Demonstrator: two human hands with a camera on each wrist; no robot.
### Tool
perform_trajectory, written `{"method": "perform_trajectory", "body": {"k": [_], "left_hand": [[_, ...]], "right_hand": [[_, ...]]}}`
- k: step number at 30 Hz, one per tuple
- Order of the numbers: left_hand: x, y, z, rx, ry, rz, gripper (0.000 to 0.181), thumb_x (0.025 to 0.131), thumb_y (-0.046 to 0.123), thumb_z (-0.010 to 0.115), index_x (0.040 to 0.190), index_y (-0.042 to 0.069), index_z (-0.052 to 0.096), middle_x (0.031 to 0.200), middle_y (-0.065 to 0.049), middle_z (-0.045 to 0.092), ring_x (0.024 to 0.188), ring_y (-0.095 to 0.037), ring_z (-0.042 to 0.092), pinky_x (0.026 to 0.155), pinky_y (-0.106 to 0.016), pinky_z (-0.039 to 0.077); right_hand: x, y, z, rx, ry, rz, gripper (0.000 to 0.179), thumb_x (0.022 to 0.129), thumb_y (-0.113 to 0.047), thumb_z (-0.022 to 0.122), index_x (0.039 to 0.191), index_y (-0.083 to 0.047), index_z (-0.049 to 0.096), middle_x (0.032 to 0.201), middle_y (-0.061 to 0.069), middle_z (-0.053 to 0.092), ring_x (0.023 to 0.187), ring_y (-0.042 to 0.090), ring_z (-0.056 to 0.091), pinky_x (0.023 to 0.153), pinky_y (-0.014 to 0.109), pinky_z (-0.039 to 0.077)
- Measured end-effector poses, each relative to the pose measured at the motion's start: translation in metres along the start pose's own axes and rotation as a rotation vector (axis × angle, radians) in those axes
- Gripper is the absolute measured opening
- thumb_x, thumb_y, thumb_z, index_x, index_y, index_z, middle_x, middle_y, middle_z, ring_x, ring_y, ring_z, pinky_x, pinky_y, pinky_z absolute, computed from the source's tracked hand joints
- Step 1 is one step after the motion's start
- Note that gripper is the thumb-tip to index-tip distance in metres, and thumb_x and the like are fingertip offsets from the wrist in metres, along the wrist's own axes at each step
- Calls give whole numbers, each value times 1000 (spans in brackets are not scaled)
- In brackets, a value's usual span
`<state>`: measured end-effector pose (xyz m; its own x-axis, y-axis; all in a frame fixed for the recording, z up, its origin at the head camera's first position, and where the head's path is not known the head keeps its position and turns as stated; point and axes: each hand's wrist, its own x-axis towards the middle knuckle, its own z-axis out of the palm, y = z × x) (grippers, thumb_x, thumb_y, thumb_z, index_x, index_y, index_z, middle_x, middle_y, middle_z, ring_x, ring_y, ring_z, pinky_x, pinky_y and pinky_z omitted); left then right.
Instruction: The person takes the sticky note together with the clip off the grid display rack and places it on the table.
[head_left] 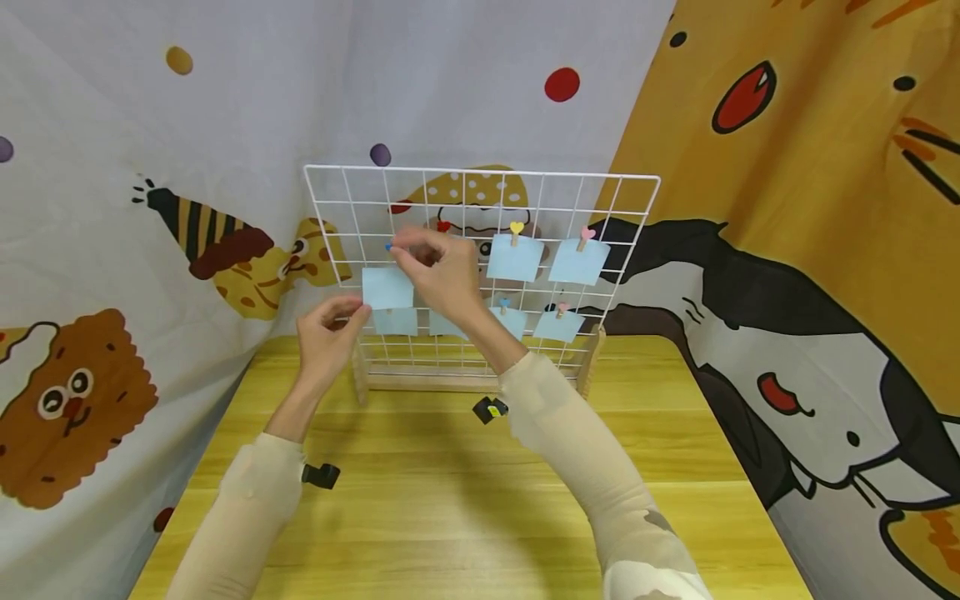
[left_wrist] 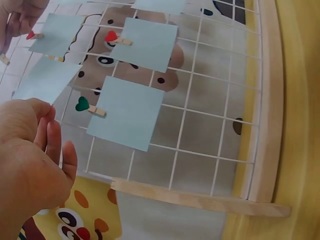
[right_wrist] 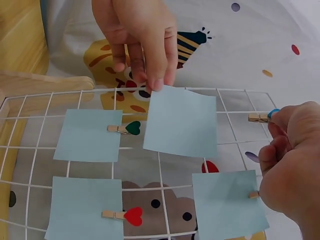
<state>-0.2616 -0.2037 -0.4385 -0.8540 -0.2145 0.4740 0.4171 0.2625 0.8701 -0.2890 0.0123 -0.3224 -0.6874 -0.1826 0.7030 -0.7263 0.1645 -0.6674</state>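
Observation:
My left hand pinches the lower left corner of a pale blue paper note between thumb and fingers. The note lies against the left part of a white wire grid rack. To its upper right, my right hand pinches a small wooden clothespin by its blue-topped end. In the right wrist view the clothespin's free end points toward the note, with a gap between them. Below the held note, another note hangs from a clothespin with a green heart.
More blue notes hang on the rack in two rows, clipped with heart clothespins. Wooden feet and a crossbar carry the rack on a wood-grain table. A cartoon-printed curtain stands behind. Each wrist wears a black camera.

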Motion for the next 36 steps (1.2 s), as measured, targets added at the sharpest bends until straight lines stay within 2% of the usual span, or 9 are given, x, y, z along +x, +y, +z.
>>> {"method": "perform_trajectory", "body": {"k": [7, 11, 14, 17, 23, 25, 31, 36], "left_hand": [[-16, -7, -3, -8, -23, -22, 18, 103, 14, 85, 116, 2, 85, 105, -9, 86, 92, 3, 74, 80, -12, 57], [-27, -12, -5, -8, -36, -47, 18, 103, 12, 84, 116, 1, 84, 104, -1, 86, 92, 4, 74, 80, -11, 57], [-36, -16, -8, 7, -40, -82, 17, 103, 9, 83, 118, 0, 84, 105, 8, 85, 92, 6, 73, 81, -10, 57], [-44, -20, -12, 35, -37, -116, 19, 102, 8, 84, 119, 1, 83, 106, 9, 85, 92, 8, 72, 82, -9, 56], [-58, -29, -20, 62, -44, -149, 19, 103, 13, 84, 118, 1, 84, 111, -10, 87, 93, 7, 73, 81, -10, 57], [-63, -32, -22, 74, -57, -163, 18, 104, 15, 84, 117, 2, 84, 110, -9, 87, 94, 7, 73, 82, -10, 58], [-81, -46, -28, 99, -82, -234, 20, 105, 19, 83, 119, 3, 84, 105, 13, 86, 96, 8, 73, 83, -10, 59], [-94, -55, -30, 106, -89, -276, 21, 106, 18, 82, 120, 4, 84, 110, 1, 88, 96, 8, 73, 83, -11, 59]], "right_hand": [[-16, 0, -10, -4, -28, 21, 9, 102, -6, 82, 108, 0, 87, 118, 17, 86, 72, 6, 63, 67, 21, 53], [-28, 1, -17, 9, -39, 65, 7, 102, -5, 83, 107, -2, 87, 116, 16, 86, 82, 14, 74, 74, 25, 61], [-38, 4, -23, 32, -48, 97, 8, 102, -6, 83, 108, -2, 87, 118, 16, 85, 90, 20, 79, 80, 33, 67], [-49, 8, -30, 56, -53, 111, 8, 102, -5, 83, 108, -2, 87, 118, 16, 84, 93, 23, 78, 82, 34, 66], [-68, 19, -46, 92, -27, 70, 7, 100, 3, 82, 106, 4, 85, 113, 22, 83, 102, 24, 78, 90, 22, 63], [-75, 21, -52, 96, -18, 69, 7, 99, 4, 82, 105, 5, 85, 113, 24, 83, 105, 25, 78, 92, 22, 64], [-102, 30, -70, 48, 1, 105, 6, 99, 4, 82, 104, 3, 85, 114, 24, 83, 106, 24, 80, 93, 21, 64], [-124, 41, -83, 20, 34, 172, 6, 98, 5, 83, 102, 3, 86, 111, 23, 84, 111, 30, 80, 101, 28, 66]]}}
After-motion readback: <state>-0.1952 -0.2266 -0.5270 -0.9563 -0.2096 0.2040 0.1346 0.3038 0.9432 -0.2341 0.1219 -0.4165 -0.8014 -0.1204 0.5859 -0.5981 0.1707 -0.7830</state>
